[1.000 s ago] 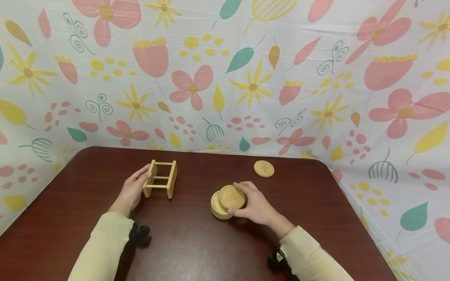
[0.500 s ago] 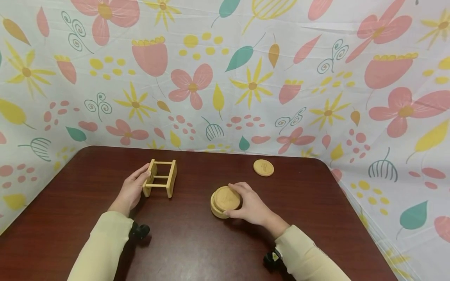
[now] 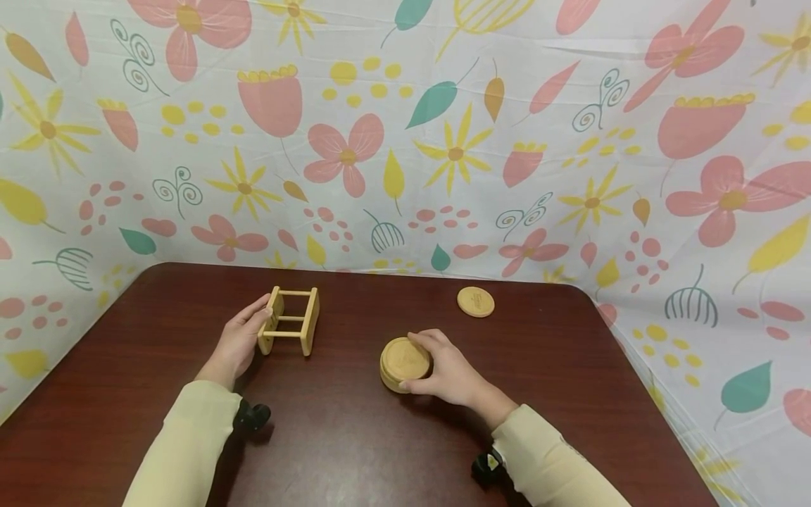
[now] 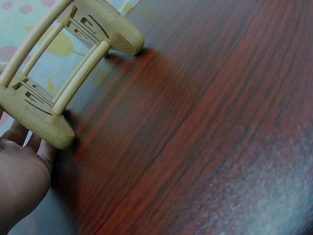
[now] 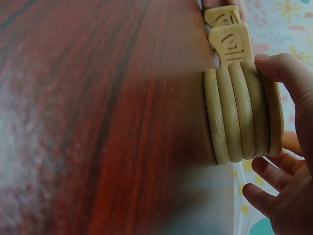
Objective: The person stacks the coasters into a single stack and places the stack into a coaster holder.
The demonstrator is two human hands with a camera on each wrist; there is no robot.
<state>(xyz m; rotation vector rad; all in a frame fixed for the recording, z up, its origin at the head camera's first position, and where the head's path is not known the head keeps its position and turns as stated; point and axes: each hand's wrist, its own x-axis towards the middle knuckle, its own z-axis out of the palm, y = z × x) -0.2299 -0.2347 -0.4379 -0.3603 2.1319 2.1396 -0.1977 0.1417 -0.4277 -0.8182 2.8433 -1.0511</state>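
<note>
On the table's left side stands a small light wooden coaster rack [image 3: 309, 324], with two slotted side panels joined by round bars. My left hand [image 3: 236, 346] holds its left panel; in the left wrist view the fingers [image 4: 18, 132] lie along the outside of that panel. Near the middle, round wooden coasters are piled in a stack [image 5: 232, 112]. My right hand [image 3: 453, 373] pinches the top coaster [image 3: 405, 359] at its right edge, the thumb on the near side and fingers on the far side. That coaster lies flat on the stack, nearly lined up with those below.
A single coaster [image 3: 476, 302] with engraved marks lies at the back right of the dark red-brown table [image 3: 342, 436]. Behind the table hangs a white cloth [image 3: 405, 176] printed with flowers and leaves. Black wrist cameras [image 3: 486, 468] sit under both sleeves.
My right hand has moved left with the top coaster, from overhanging the stack's right side to nearly centred on it. The left hand and rack have stayed put.
</note>
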